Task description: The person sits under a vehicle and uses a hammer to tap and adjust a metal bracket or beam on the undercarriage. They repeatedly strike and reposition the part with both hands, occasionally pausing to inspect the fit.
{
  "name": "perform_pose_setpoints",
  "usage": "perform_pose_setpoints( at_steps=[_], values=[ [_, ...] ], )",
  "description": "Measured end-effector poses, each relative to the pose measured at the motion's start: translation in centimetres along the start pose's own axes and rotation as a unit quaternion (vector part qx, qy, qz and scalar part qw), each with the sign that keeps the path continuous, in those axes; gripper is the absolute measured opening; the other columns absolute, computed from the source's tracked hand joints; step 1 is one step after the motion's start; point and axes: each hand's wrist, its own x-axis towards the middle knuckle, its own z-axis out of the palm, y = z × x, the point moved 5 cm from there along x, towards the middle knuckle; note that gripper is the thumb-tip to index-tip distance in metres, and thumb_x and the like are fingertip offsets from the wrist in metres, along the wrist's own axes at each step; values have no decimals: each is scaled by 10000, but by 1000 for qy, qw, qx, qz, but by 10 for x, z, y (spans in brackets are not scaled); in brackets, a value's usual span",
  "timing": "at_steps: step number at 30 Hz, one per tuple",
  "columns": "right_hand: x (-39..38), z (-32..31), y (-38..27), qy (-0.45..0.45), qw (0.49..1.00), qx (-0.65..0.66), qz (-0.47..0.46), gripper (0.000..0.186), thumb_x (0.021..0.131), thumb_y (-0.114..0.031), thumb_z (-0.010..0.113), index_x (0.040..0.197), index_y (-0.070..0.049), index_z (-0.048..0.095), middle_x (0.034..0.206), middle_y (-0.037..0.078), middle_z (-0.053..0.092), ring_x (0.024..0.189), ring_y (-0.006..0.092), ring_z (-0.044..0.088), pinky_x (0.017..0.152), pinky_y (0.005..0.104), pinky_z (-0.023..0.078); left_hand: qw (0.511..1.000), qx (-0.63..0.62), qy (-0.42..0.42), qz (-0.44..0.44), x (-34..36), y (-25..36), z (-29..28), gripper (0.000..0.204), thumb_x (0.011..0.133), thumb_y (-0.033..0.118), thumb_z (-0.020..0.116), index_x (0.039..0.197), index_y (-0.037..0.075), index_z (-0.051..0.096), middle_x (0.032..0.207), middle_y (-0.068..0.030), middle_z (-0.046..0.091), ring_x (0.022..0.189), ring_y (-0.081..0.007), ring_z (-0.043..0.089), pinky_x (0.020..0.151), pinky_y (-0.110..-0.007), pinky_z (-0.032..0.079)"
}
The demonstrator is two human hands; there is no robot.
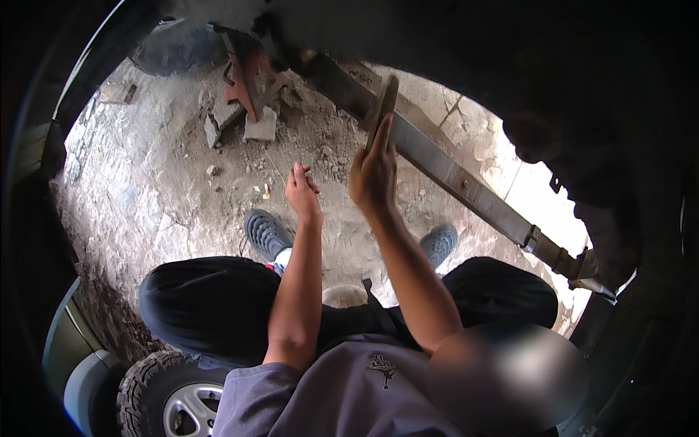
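A dark underside (466, 44) closes off the top and right of the view, and a long shaft (466, 180) slants from the upper middle down to the right, past the far side of the right hand (373, 175), cutting across the ground (145, 175) there. Up ahead, left of the shaft's upper end, stands a red stand (251, 84), with pale blocks (261, 125) at its foot and loose stones and dirt around it. A tyre (178, 49) sits in the upper left corner, partly in shadow; a wheel (193, 408) with a silver rim is at the lower left, behind the person's left side. Dark-trousered knees (211, 298) spread to either side of the forearms.

Counted, there are one shaft, one red stand, at least two pale blocks by it, one tyre ahead and one wheel behind, two grey shoes (267, 230) on the ground, and one flat bar (384, 105).

The bar is in the right hand, gripped near its lower end with a finger laid along it; it points up and away, beyond the left hand's reach of it, and overlaps the shaft in view. Whether they touch, I cannot tell. The left hand (302, 193) is well apart from the bar, to its lower left, fingers curled; a thin pale strand shows just beside it, and I cannot tell whether it is held.
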Motion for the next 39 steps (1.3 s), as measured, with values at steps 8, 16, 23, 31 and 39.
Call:
perform_pose_setpoints(
  at_steps=[8,16,23,31,39],
  values=[
    [35,3,-10,-1,999,35,18,834,1014,-52,561,1675,18,58,1312,381,551,1142,511,624,998,546,510,1000,-3,-21,7,0,15,12,399,1098,441,590,1081,48,657,686,62,428,588,-57,406,568,-266,389],
    [-49,-5,-23,50,996,22,-66,788,1047,-66,529,1690,-33,74,1206,313,632,955,408,704,799,497,583,1000,-23,-6,11,1,14,5,349,1106,394,589,1029,66,677,693,62,440,591,-48,406,537,-245,365],
    [-23,-36,-7,-39,992,117,-4,777,1046,-62,548,1659,50,83,1540,402,433,1370,547,518,1102,530,480,1000,-6,12,-4,2,10,-10,404,1100,439,589,1088,42,661,690,48,451,590,-71,422,569,-270,396],
    [-60,13,-3,-28,996,89,-9,824,1021,-27,561,1678,-6,64,1445,403,521,1188,530,636,968,562,524,1000,-21,13,-8,-1,13,2,366,1111,404,574,1051,60,681,699,54,467,569,-51,419,545,-254,389],
    [-22,-9,6,6,996,92,-13,790,1043,-34,533,1670,21,56,1618,393,328,1416,558,458,1156,550,430,1000,-10,15,5,6,6,-11,379,1112,406,575,1047,47,677,697,43,482,566,-54,439,525,-256,391]
  ],
)
